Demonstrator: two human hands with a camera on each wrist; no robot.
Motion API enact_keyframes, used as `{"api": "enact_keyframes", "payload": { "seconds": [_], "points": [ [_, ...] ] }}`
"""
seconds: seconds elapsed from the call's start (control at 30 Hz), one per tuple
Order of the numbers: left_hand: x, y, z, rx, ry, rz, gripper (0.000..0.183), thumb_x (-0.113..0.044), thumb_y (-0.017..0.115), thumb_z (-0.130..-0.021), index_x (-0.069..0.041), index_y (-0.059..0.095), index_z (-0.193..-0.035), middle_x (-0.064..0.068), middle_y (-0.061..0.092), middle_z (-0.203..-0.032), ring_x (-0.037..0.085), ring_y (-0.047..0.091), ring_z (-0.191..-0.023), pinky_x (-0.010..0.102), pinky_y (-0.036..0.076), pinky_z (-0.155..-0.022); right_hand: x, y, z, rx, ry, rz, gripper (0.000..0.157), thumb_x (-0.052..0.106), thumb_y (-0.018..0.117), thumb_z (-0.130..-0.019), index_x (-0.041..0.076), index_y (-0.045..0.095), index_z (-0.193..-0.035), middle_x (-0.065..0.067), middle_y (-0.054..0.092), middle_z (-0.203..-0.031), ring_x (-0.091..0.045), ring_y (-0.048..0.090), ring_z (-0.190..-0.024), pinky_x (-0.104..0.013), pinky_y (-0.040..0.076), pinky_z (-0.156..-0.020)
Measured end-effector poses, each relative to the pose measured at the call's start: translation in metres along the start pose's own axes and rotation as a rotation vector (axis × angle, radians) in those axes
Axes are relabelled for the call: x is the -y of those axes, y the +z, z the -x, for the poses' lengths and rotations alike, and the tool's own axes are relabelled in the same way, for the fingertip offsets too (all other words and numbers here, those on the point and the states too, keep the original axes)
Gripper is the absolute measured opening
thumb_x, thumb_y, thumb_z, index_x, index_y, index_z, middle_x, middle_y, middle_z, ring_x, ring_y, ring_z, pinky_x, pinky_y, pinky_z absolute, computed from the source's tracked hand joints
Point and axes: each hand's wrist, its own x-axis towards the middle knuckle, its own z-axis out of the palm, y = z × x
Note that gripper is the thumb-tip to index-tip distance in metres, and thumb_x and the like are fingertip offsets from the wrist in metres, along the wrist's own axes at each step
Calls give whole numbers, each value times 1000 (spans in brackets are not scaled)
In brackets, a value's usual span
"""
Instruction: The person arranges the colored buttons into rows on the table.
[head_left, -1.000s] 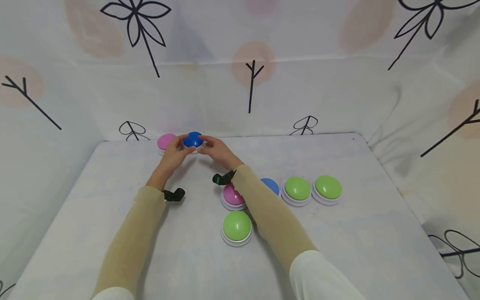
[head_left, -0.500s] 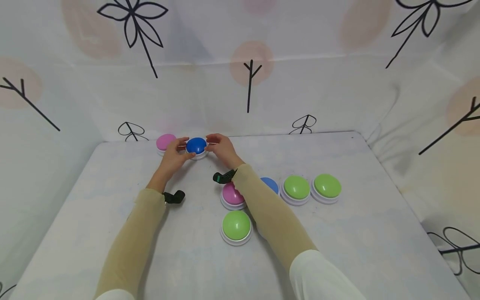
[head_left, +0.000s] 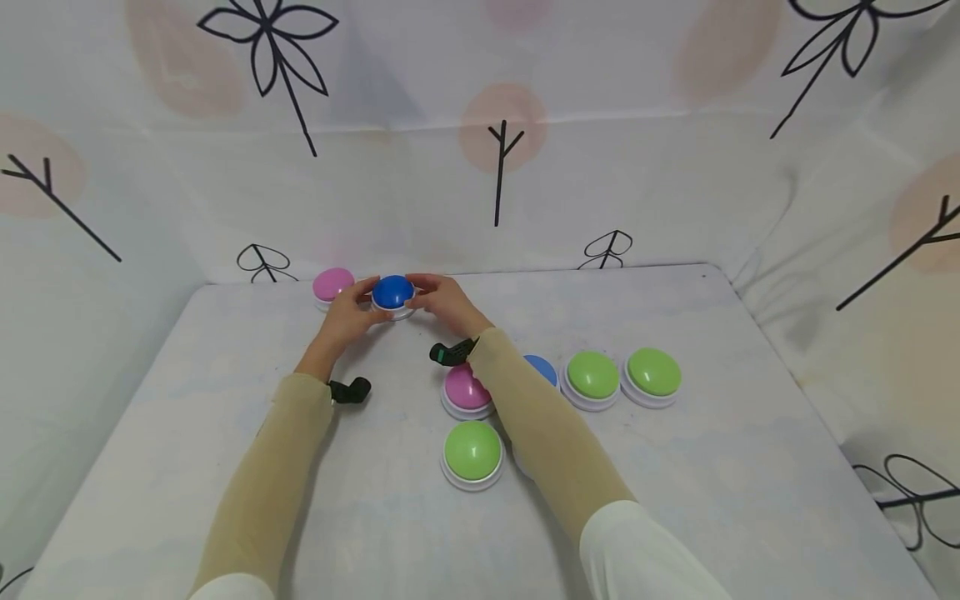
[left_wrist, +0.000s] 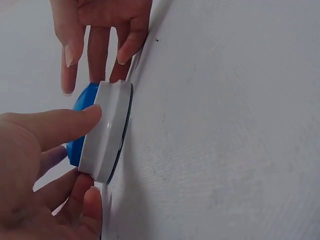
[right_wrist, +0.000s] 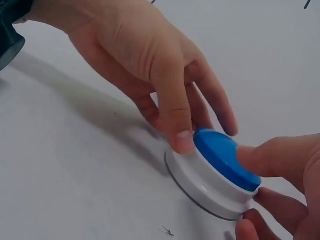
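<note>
A blue dome push button [head_left: 393, 292] on a round white base sits near the table's back edge, between both hands. My left hand [head_left: 347, 318] holds it from the left, its thumb pressed on the white base and its fingers around the far side, as the left wrist view shows. From the right, my right hand [head_left: 448, 305] reaches to the button with fairly straight fingers [left_wrist: 98, 57] at the rim. Its thumb [right_wrist: 257, 159] overlaps the blue dome in the right wrist view. A pink button [head_left: 332, 284] lies just left of the left hand, partly covered by it.
Two green buttons [head_left: 593, 375] stand side by side on the right of the white table [head_left: 720, 492]. Nearer the middle are a magenta button [head_left: 467, 387], another green button [head_left: 472, 451] and a second blue button [head_left: 542, 368] partly hidden by my right sleeve. A patterned cloth wall [head_left: 420, 200] rises behind.
The blue button has moved slightly toward me and right. My right hand's fingers rose off it half a second ago and have come back down to its rim. The left hand stays beside it.
</note>
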Motion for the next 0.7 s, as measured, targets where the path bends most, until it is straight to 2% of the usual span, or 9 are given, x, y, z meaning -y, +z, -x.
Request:
{"api": "enact_keyframes", "payload": {
  "seconds": [0.27, 0.4, 0.7],
  "points": [
    [-2, 2, 1, -50, -18, -19, 69, -19, 75, -91, -17, 42, -152, 15, 45, -149, 35, 42, -131, 50, 42, -106, -2, -2, 0, 1, -1, -43, 49, 14, 69, -94, 20, 58, -141, 0, 57, -140, -23, 49, -129, -42, 39, -110],
    [0, 4, 1, -74, -10, -17, 68, -21, 76, -90, -16, 45, -151, 16, 47, -146, 35, 44, -129, 49, 43, -105, -1, -2, 1, -2, 6, -70, 49, 13, 71, -93, 19, 58, -140, -1, 57, -140, -23, 49, -130, -39, 40, -110],
    [0, 6, 2, -98, -33, 85, 68, -29, 77, -89, -19, 47, -150, 11, 46, -151, 33, 35, -142, 51, 30, -115, 0, -4, 3, -2, 31, -185, 52, 5, 73, -90, 18, 60, -139, -1, 56, -142, -22, 45, -135, -34, 43, -107]
  ]
}}
